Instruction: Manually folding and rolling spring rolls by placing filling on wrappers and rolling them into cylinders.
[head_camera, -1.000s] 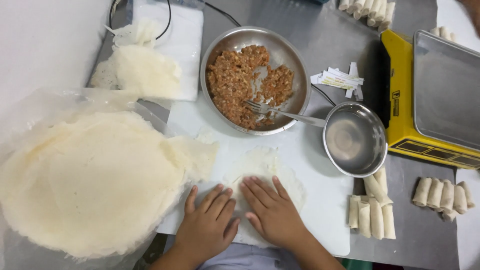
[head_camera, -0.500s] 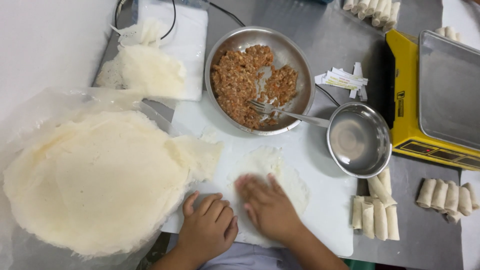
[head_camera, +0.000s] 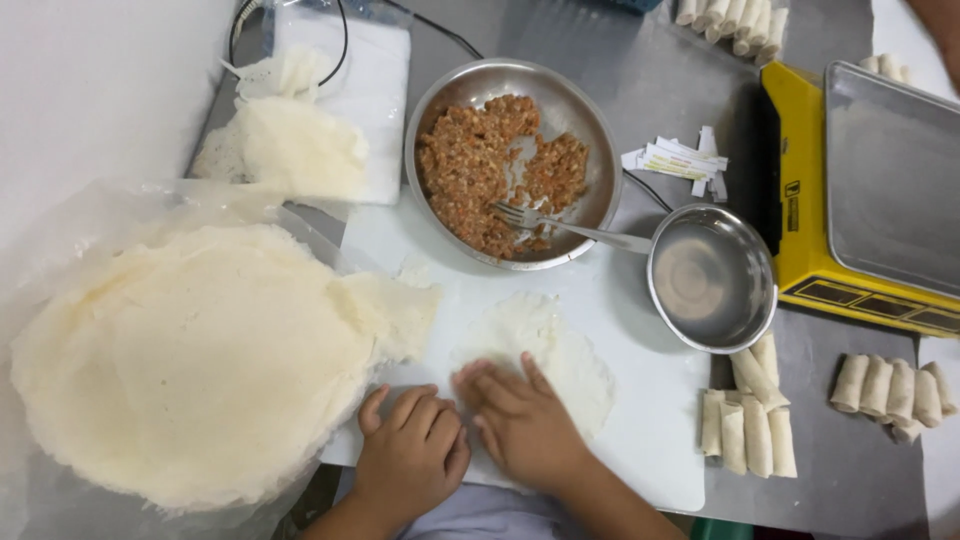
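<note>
Two hands (head_camera: 470, 440), two metal bowls (head_camera: 712, 278), one fork (head_camera: 560, 226), one scale (head_camera: 860, 200), one wrapper stack (head_camera: 190, 360) at nine o'clock.

We see thin, matt, lacy wrappers: one (head_camera: 545, 355) lies on the smooth white plastic board (head_camera: 650, 440), the stack (head_camera: 190, 360) on crinkled clear plastic film (head_camera: 60, 230). The bowl (head_camera: 440, 110), small dish (head_camera: 712, 278) and fork (head_camera: 575, 228) are shiny metal. The meat filling (head_camera: 480, 170) looks coarse and moist. The scale (head_camera: 795, 200) has a glossy yellow plastic body and a brushed metal tray (head_camera: 895, 175). The surface (head_camera: 660, 70) is dull grey metal.
</note>
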